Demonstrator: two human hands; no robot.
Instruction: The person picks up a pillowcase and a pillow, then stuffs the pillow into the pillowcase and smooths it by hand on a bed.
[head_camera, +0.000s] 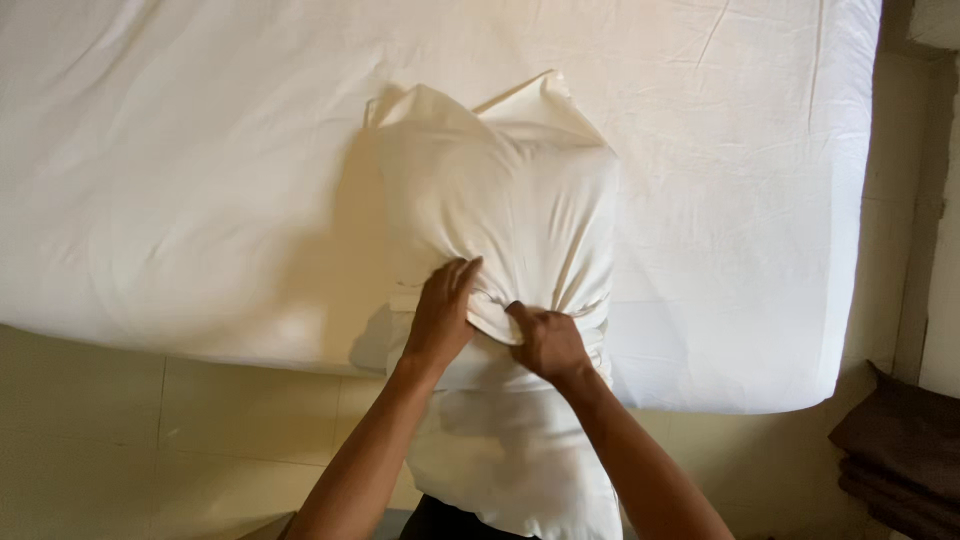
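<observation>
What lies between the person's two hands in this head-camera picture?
In the head view, a bunched fold of the white pillowcase lies between the left hand and right hand; both touch it.
</observation>
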